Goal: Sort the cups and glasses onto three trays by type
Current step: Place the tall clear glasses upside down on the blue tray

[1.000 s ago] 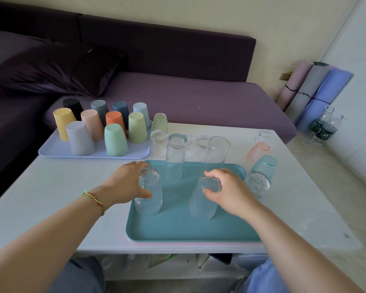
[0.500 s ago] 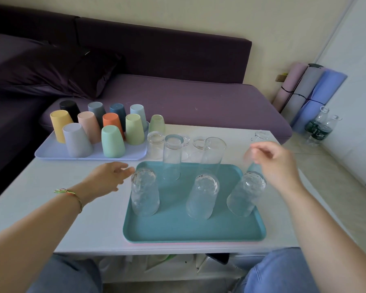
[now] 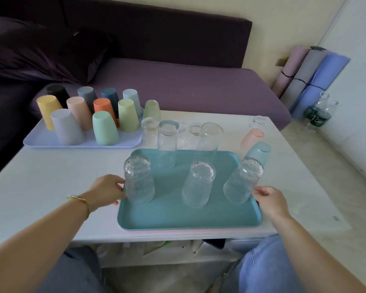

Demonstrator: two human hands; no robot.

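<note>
Left hand and right hand each pinch a side rim of the rectangular teal plastic tray with curled fingers.

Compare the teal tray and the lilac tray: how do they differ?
Load: the teal tray carries clear glasses; the lilac tray carries coloured cups.
Place: the teal tray is near the front edge of the table; the lilac tray is at its far left.
Hands: the left hand and right hand hold the teal tray's sides; nothing touches the lilac tray.
Shared: both are rectangular with rounded corners.
</note>
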